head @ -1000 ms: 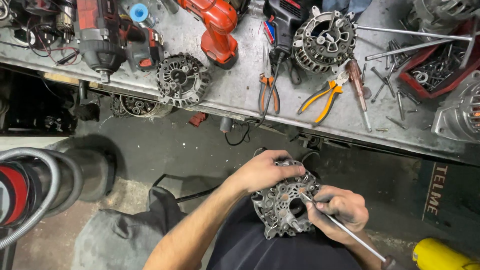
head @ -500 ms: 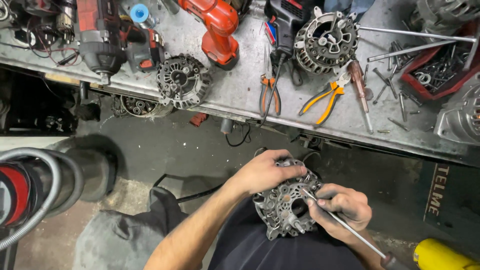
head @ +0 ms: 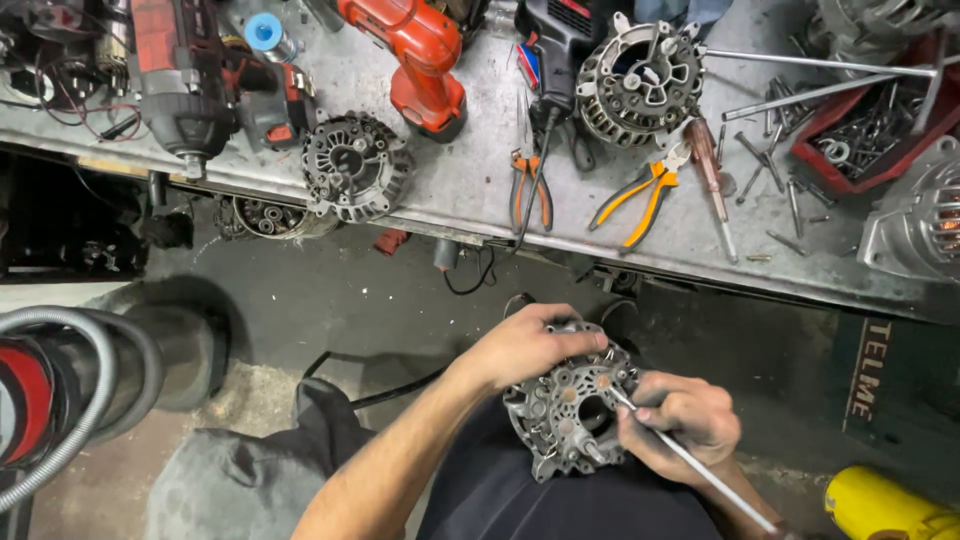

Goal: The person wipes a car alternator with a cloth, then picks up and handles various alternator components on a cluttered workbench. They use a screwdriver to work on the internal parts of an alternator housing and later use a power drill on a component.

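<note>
Head view looks down on a grey alternator housing [head: 570, 412] resting on the person's lap, below the metal workbench [head: 470, 190]. Left hand [head: 530, 345] clasps the housing's upper rim. Right hand [head: 685, 420] grips a thin metal rod [head: 690, 458], its tip touching the housing's centre. Orange-handled pliers [head: 640, 205] lie on the workbench, well above the housing.

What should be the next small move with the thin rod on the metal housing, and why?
Probably press the rod tip a little deeper into the housing. The right hand holds it like a pen, tip at the rim of the central opening, while the left hand steadies the top edge.
</note>
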